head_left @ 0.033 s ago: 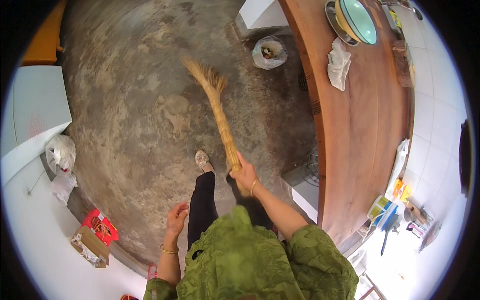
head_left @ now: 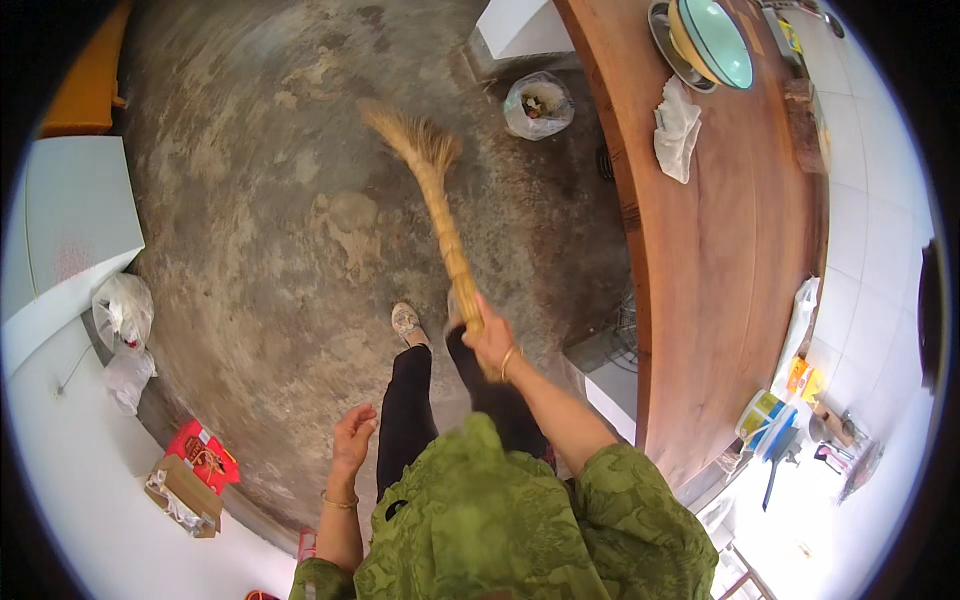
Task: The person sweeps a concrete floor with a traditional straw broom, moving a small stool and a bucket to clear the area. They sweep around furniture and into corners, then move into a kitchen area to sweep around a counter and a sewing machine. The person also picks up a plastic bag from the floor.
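A straw broom (head_left: 440, 220) reaches forward from me over the concrete floor, its bristles fanned at the far end. My right hand (head_left: 490, 340) is closed round the lower part of its bound handle. To the left of my legs hangs my left hand (head_left: 353, 436), holding nothing, its fingers loosely bent and apart. The bristle tips are at or near the floor; I cannot tell whether they touch. Beyond the broom, to its right, stands a waste bin (head_left: 540, 105) lined with a clear bag, with scraps inside.
A long wooden counter (head_left: 720, 270) runs along the right, bearing a pale green basin (head_left: 715, 40) and a white cloth (head_left: 677, 130). At left are a white cabinet (head_left: 80, 200), plastic bags (head_left: 123, 310), a red bag (head_left: 200, 452) and an open cardboard box (head_left: 187, 497).
The broom and my right hand have shifted very slightly, the bristles a touch to the right. My left hand stays almost where it was.
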The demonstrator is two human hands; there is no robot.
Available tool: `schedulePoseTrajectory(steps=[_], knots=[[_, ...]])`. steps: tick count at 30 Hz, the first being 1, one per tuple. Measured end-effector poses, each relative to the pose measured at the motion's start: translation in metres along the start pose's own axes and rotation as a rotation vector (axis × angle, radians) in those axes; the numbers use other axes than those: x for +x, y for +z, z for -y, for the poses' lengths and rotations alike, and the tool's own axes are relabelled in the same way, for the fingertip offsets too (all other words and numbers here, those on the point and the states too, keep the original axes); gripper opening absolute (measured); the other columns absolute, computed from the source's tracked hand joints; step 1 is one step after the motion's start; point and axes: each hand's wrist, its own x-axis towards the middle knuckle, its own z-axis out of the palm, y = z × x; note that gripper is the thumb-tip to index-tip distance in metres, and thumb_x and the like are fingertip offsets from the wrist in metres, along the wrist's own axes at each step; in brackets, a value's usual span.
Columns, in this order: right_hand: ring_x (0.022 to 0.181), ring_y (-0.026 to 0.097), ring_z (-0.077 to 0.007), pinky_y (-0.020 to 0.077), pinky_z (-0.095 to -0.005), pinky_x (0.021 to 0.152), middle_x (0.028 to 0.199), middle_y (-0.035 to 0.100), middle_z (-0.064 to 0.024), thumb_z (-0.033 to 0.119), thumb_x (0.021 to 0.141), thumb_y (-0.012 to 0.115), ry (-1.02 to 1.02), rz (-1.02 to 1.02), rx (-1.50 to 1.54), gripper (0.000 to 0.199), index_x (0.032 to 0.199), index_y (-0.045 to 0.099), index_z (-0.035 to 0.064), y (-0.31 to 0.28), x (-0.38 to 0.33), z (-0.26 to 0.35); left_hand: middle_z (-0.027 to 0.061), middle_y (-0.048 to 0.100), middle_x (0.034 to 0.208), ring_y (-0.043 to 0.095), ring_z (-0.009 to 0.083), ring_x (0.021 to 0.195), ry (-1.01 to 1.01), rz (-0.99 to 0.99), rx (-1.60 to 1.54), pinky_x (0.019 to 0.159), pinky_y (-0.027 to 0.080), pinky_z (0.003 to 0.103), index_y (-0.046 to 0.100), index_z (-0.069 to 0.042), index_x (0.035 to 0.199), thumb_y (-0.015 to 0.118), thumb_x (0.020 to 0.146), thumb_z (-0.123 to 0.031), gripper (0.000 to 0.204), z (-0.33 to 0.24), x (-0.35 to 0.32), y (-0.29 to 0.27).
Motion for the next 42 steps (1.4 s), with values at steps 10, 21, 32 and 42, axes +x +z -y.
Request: schedulePoseTrajectory(steps=[10,21,32,42], knots=[[0.087,0.057,-0.0382,0.0464,-0.0411,0.073,0.092,0.059,-0.0236,0.007,0.069,0.056,0.258,0.058,-0.589,0.071,0.134,0.027,0.0142,-0.124,0.135,-0.014,0.0106,0.058,0.095,0.058,0.0177,0.084,0.006,-0.084,-0.025,0.074,0.048,0.027,0.052,0.004,0.110,0.055,0.081,0.000,0.030,-0.030,0.021,0.016],[0.074,0.060,-0.0252,0.0479,-0.0312,0.064,0.092,0.059,-0.0130,0.003,0.066,0.063,0.270,-0.238,0.032,0.076,0.134,0.028,0.0019,-0.120,0.062,-0.053,0.0102,0.058,0.097,0.056,0.0170,0.089,-0.017,-0.031,0.014,0.079,0.047,0.029,0.052,0.004,0.111,0.054,0.081,0.000,0.030,-0.073,0.052,0.052],[0.051,0.054,-0.0149,0.0452,-0.0288,0.040,0.071,0.054,-0.0062,0.010,0.074,0.060,0.292,-0.425,1.036,0.029,0.101,0.049,0.0050,-0.156,0.187,0.024,0.0112,0.058,0.099,0.055,0.0168,0.090,-0.069,-0.062,0.055,0.080,0.047,0.029,0.051,0.005,0.111,0.053,0.082,-0.001,0.030,-0.083,0.064,0.047],[0.068,0.057,-0.0221,0.0471,-0.0319,0.059,0.081,0.057,-0.0082,0.002,0.056,0.072,0.359,-0.456,0.136,0.044,0.095,0.051,-0.0022,-0.189,0.373,-0.138,0.0113,0.058,0.099,0.056,0.0174,0.091,-0.160,-0.058,-0.005,0.081,0.046,0.028,0.051,0.004,0.111,0.053,0.082,-0.001,0.030,-0.053,0.071,0.044]])
